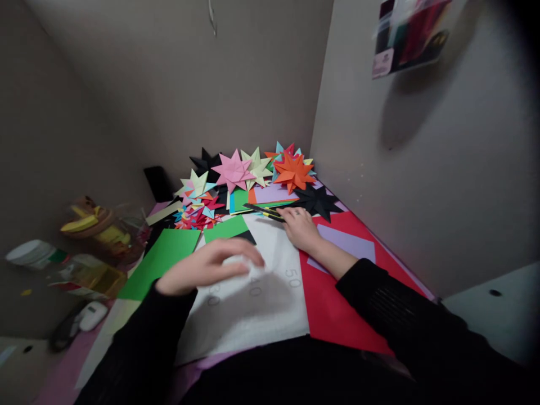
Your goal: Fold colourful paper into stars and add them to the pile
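Observation:
My right hand [300,228] reaches forward, its fingers closed on a slim black-and-yellow utility knife [265,212] that lies across the front of stacked coloured paper [240,200]. Nearer to me, my left hand [215,264] hovers palm down over a white sheet [278,315] marked with 30, 40 and 50. Its thumb and fingers are apart and slightly blurred, with nothing seen in them. Beyond the left hand lie a small green paper [225,228] and a bit of black paper. My right forearm crosses a lilac paper [350,243] on a red sheet [337,304].
Folded paper stars, including a pink star [234,170], an orange star [294,171] and a black star [318,201], line the back corner. A large green sheet [162,256], a jar [31,254] and a basket [95,225] are left. Walls enclose the table.

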`<state>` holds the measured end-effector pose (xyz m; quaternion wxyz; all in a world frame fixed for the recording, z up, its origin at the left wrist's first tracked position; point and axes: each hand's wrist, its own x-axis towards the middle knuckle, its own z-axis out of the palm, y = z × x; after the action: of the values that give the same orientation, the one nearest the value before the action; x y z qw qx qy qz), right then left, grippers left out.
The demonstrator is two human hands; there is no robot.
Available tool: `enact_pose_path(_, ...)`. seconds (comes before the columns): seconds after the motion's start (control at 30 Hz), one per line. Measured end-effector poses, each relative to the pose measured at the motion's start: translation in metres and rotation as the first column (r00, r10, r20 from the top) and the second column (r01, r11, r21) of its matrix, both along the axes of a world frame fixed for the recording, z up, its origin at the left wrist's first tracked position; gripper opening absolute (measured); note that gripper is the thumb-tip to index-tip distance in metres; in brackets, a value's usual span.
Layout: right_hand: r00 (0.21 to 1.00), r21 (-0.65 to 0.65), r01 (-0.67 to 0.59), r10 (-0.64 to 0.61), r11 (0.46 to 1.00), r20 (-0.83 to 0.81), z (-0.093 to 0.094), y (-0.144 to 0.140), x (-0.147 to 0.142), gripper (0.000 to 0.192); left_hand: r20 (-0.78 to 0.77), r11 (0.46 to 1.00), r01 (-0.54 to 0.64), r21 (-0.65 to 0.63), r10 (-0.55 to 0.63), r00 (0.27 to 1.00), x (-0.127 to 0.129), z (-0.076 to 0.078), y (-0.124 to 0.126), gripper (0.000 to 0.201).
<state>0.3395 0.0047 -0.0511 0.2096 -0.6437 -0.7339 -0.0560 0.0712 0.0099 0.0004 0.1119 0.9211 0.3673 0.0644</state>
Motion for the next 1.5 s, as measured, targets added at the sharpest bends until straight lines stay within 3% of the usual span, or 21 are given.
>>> enact_pose_path(0.07, 0.999, -0.002, -0.024, 0.024, 1.000, 0.028, 0.000, -0.001, -0.002, 0.047, -0.012, 0.993, -0.065, 0.101, 0.066, 0.998, 0.000, -0.005, 0.010, 0.037)
enact_pose_path(0.17, 0.996, -0.039, -0.041, 0.043, 0.998, 0.075, -0.001, 0.001, -0.001, 0.050, -0.054, 0.955, -0.200, 0.219, 0.217, 0.975, -0.006, -0.025, 0.022, 0.067)
enact_pose_path(0.27, 0.992, -0.075, -0.053, 0.061, 0.996, 0.111, -0.005, 0.003, 0.002, 0.051, -0.063, 0.961, -0.216, 0.175, 0.229, 0.971, -0.016, -0.043, 0.028, 0.080)
enact_pose_path(0.53, 0.988, -0.148, -0.079, 0.097, 0.986, 0.124, -0.010, 0.010, 0.004, 0.053, 0.034, 0.980, -0.192, 0.053, 0.190, 0.981, -0.022, -0.045, 0.026, 0.062)
enact_pose_path(0.67, 0.979, -0.180, -0.149, 0.170, 0.972, 0.108, -0.008, 0.009, 0.008, 0.050, 0.044, 0.986, -0.163, 0.034, 0.161, 0.986, -0.025, -0.050, 0.029, 0.067)
enact_pose_path(1.03, 0.876, -0.255, -0.469, 0.482, 0.846, -0.012, 0.003, 0.002, 0.022, 0.046, -0.184, 0.987, -0.157, 0.016, 0.157, 0.970, -0.022, -0.059, 0.031, 0.059)
enact_pose_path(1.2, 0.853, -0.308, -0.474, 0.517, 0.825, 0.073, 0.009, -0.002, 0.017, 0.047, -0.218, 0.974, -0.227, 0.024, 0.227, 0.949, -0.016, -0.059, 0.030, 0.053)
enact_pose_path(1.5, 0.804, -0.439, -0.447, 0.565, 0.779, 0.185, 0.030, -0.010, 0.005, 0.044, -0.253, 0.966, -0.259, -0.014, 0.248, 0.935, -0.011, -0.058, 0.031, 0.053)
